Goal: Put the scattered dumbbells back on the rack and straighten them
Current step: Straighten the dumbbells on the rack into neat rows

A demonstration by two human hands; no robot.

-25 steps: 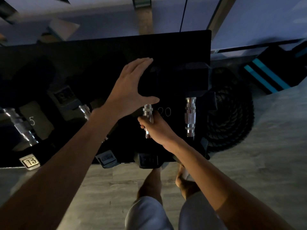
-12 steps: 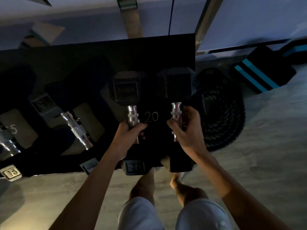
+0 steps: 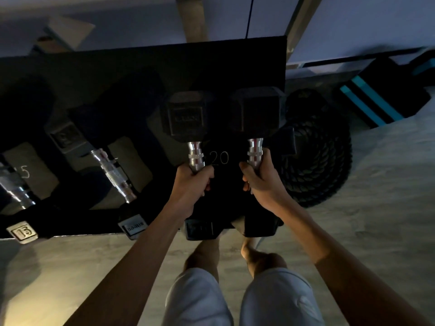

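Note:
Two black hex dumbbells lie side by side at the right end of the black rack [image 3: 141, 67], either side of a "20" mark. My left hand [image 3: 191, 184] grips the chrome handle of the left dumbbell [image 3: 186, 116]. My right hand [image 3: 259, 182] grips the handle of the right dumbbell [image 3: 257, 111]. Both dumbbells point straight away from me. Further left, a smaller dumbbell [image 3: 110, 170] lies slanted on the rack, and another chrome-handled dumbbell [image 3: 14, 189] labelled 15 sits at the left edge.
A coiled black battle rope [image 3: 315, 161] lies on the floor right of the rack. A black box with teal stripes [image 3: 381, 97] stands at the far right. My bare feet and white shorts are below the rack's front edge.
One second ago my left hand rested on the left dumbbell's head and my right held its handle. Now my left hand holds that handle and my right holds the right dumbbell's handle.

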